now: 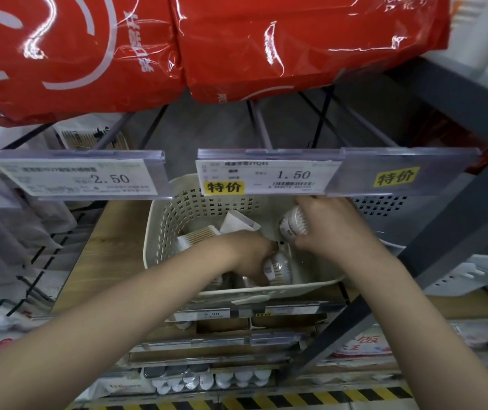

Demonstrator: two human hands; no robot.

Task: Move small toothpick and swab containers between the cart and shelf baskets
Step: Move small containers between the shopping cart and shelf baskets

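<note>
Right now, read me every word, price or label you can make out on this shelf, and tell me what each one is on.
"2.50": left price tag on the shelf rail.
"1.50" and "特价": middle price tag above the basket.
"特价": yellow sticker on the right label holder.
"9.90": small tag on the lower shelf edge.
Fine print and barcodes on the tags, the red bags and the container labels: too blurred to read.

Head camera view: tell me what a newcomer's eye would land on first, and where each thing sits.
The glossy red plastic packs fill the top of the view, lying on the shelf above. Below them, two bare hands reach into a cream perforated basket: the left hand grips a small round container low inside, the right hand holds another higher. Yellow special-price stickers stand out on the shelf-edge labels.
</note>
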